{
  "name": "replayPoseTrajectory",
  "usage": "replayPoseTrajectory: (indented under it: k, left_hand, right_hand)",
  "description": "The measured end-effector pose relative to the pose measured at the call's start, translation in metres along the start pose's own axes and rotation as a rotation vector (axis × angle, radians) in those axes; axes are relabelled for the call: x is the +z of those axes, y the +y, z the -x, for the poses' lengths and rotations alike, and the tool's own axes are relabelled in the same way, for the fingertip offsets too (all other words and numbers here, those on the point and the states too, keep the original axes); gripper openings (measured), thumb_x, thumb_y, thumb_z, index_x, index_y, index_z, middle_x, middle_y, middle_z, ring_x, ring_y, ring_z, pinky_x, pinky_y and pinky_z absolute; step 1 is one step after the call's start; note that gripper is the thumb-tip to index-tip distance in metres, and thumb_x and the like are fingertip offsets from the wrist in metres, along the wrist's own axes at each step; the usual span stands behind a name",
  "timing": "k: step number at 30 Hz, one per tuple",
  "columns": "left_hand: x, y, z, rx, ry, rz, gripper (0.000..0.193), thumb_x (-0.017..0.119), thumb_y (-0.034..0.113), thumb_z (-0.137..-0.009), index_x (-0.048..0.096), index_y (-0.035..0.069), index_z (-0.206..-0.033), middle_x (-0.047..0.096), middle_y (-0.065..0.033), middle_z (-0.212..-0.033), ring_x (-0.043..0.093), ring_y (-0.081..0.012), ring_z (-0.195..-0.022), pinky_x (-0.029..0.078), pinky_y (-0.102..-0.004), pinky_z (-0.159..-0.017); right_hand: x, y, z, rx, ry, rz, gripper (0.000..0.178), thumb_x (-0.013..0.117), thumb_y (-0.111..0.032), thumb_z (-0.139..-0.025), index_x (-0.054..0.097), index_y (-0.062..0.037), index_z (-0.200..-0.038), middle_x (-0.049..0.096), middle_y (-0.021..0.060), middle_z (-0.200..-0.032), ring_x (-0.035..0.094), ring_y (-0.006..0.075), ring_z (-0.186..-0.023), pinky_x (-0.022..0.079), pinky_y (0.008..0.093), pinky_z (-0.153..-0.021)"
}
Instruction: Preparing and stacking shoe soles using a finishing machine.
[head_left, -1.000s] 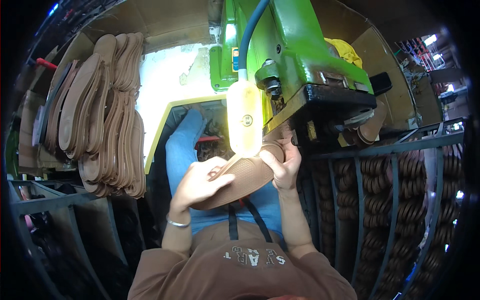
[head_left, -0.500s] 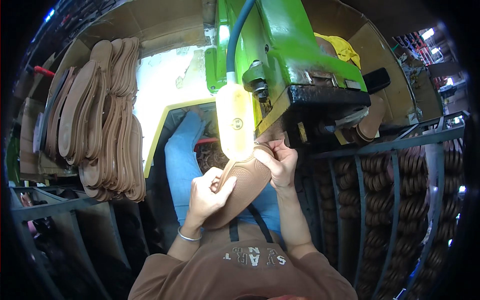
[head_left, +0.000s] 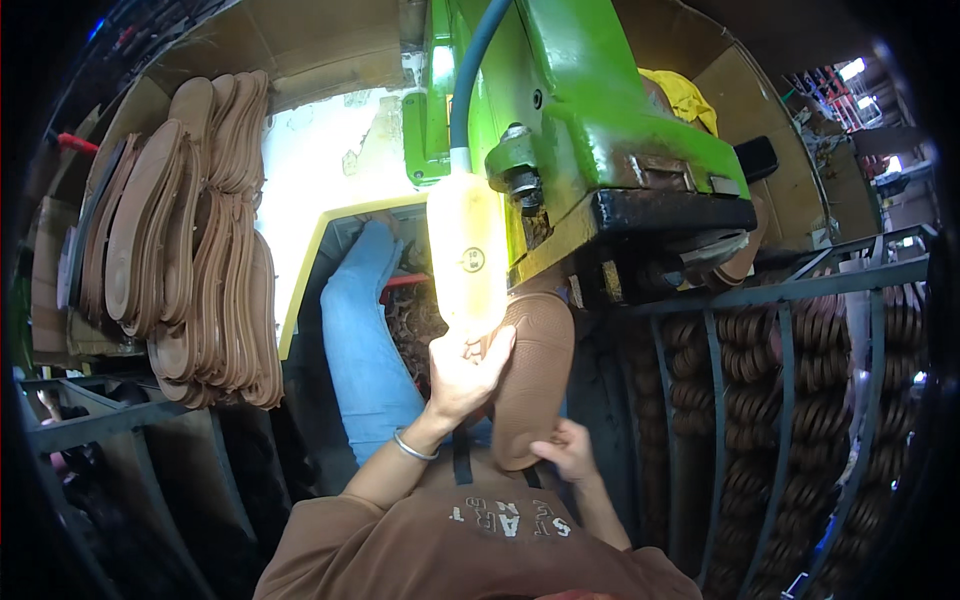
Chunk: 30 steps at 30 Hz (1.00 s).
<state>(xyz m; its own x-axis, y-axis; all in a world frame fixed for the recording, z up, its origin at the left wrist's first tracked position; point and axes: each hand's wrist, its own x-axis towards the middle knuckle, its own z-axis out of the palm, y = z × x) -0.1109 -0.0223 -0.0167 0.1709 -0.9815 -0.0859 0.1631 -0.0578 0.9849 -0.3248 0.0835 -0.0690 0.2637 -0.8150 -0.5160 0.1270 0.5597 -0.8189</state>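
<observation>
Under the green machine [head_left: 600, 130], the brown shoe sole [head_left: 532, 380] now stands nearly upright, where half a second ago it lay slanted across both hands. The left hand [head_left: 465, 375] grips its upper left edge, fingers closed on it; the right hand [head_left: 568, 452] has dropped to pinch its lower end. Stacked soles [head_left: 190, 250] hang well to the left.

Sole [head_left: 530, 375] below machine [head_left: 590, 150], stacked soles [head_left: 200, 250] left
</observation>
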Motion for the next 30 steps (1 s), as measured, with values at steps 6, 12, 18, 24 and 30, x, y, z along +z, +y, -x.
replayPoseTrajectory:
  k: [6,12,18,24,30]
  left_hand:
    - [-0.005,0.009,-0.001,0.002,-0.016,0.071,0.038,0.061,-0.004,-0.084,0.051,-0.008,-0.120,0.063,-0.0112,-0.103,0.060,-0.0115,-0.091,0.049,-0.0216,-0.078]
    - [-0.024,0.017,-0.006,0.048,-0.083,0.186,0.018,0.066,-0.001,-0.081,0.060,-0.004,-0.098,0.062,-0.0037,-0.090,0.057,-0.0059,-0.076,0.047,-0.0196,-0.068]
    - [-0.002,0.004,-0.021,0.011,-0.181,0.025,0.017,0.069,0.008,-0.081,0.063,-0.005,-0.089,0.061,-0.0028,-0.073,0.049,-0.0046,-0.061,0.043,-0.0237,-0.055]
    - [-0.001,0.000,-0.022,0.032,-0.123,0.044,0.019,0.068,0.004,-0.081,0.061,-0.002,-0.097,0.061,-0.0031,-0.084,0.056,-0.0078,-0.077,0.047,-0.0219,-0.069]
    - [-0.021,0.016,-0.012,0.081,-0.088,0.092,0.034,0.066,-0.001,-0.079,0.059,-0.006,-0.111,0.065,-0.0114,-0.100,0.062,-0.0158,-0.091,0.048,-0.0284,-0.085]
  right_hand:
    - [-0.047,-0.067,-0.004,-0.317,0.164,-0.108,0.028,0.065,-0.008,-0.078,0.052,0.0028,-0.100,0.063,0.0088,-0.089,0.059,0.0098,-0.076,0.048,0.0228,-0.069]
    - [-0.058,-0.105,-0.041,-0.422,0.173,-0.039,0.030,0.065,-0.010,-0.082,0.050,0.0022,-0.105,0.060,0.0074,-0.094,0.058,0.0110,-0.083,0.046,0.0233,-0.074]
    - [-0.058,-0.062,-0.030,-0.294,0.229,-0.322,0.041,0.060,-0.016,-0.089,0.044,0.0049,-0.120,0.060,0.0142,-0.101,0.061,0.0210,-0.087,0.052,0.0335,-0.067]
    - [-0.055,-0.078,-0.023,-0.456,0.337,-0.153,0.035,0.052,-0.013,-0.091,0.044,0.0062,-0.118,0.059,0.0141,-0.088,0.055,0.0153,-0.052,0.047,0.0248,-0.042]
    - [-0.043,-0.141,-0.051,-0.517,0.330,-0.033,0.030,0.050,-0.016,-0.089,0.049,0.0024,-0.112,0.059,0.0062,-0.078,0.049,0.0069,-0.044,0.038,0.0185,-0.033]
